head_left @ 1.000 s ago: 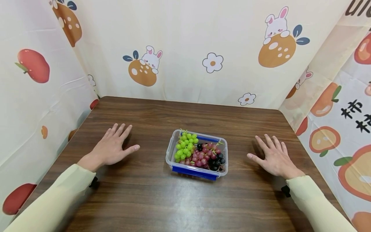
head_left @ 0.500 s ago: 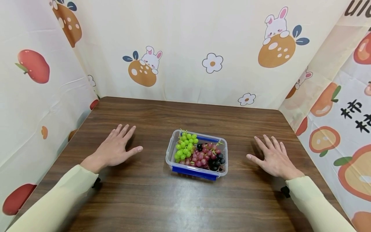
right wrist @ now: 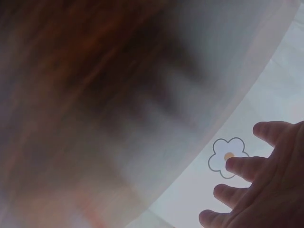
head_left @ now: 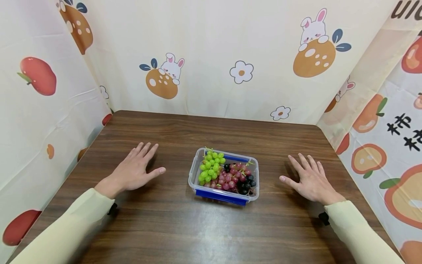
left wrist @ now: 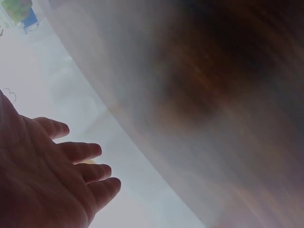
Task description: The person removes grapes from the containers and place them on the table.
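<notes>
In the head view a clear plastic food container [head_left: 191, 176] with blue side clips sits mid-table, its top uncovered. Inside lie green grapes [head_left: 211, 167] on the left, red grapes [head_left: 230, 178] in the middle and black grapes [head_left: 245, 186] at the right. My left hand [head_left: 133, 171], fingers spread, is over the table left of the container, apart from it. On the other side my right hand [head_left: 310, 181] is held palm down with fingers spread, also apart from the container. Both wrist views show straight fingers and a bare palm, with nothing held.
The brown wooden table [head_left: 211, 231] reaches back to a cream curtain [head_left: 204, 33] printed with rabbits and fruit. More printed cloth hangs along the left and right sides of the table. A corner of the container [left wrist: 29, 19] shows in the left wrist view.
My left hand has drifted a little to the right, toward the container. The right hand has shifted very slightly left. The container and grapes stay where they were.
</notes>
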Motion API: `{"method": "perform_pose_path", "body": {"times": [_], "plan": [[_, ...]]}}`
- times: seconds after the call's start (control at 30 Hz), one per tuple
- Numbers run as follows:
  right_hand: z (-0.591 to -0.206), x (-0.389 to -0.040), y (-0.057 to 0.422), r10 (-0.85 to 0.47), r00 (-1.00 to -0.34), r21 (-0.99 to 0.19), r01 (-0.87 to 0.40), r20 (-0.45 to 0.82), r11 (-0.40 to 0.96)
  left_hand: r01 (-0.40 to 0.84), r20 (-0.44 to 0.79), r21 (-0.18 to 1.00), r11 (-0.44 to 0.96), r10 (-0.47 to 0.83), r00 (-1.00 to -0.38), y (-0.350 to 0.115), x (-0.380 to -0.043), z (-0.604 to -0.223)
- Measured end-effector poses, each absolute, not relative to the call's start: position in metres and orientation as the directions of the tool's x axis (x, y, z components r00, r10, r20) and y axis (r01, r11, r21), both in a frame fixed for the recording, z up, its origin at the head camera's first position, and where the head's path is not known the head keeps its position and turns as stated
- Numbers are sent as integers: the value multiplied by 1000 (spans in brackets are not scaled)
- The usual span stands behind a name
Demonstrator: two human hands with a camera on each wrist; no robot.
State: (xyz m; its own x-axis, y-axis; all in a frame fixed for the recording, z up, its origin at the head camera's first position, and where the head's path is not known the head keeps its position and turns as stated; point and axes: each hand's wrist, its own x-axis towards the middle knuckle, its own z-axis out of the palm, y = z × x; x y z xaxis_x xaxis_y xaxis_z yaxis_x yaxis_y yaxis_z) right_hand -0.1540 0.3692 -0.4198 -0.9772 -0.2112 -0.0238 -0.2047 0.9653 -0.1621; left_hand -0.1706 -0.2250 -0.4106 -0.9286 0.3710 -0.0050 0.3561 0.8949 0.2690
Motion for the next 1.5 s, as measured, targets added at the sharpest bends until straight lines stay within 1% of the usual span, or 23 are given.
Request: {"method": "perform_pose_path", "body": {"times": [0.5, 0.87, 1.1, 1.5], "plan": [[-421, -153, 367, -222, -975, -163, -217, -12, 962, 369, -14, 296, 881, 390, -921, -218, -169, -411], [-418, -152, 362, -243, -970, -161, -244, 22, 956, 373, -11, 318, 871, 397, -918, -213, -166, -411], [-418, -151, 361, -256, -965, -168, -261, 53, 951, 377, -5, 319, 869, 399, -917, -210, -165, -410], [-419, -148, 360, -261, -964, -191, -267, 56, 945, 396, 2, 313, 863, 416, -909, -205, -165, -413]]}}
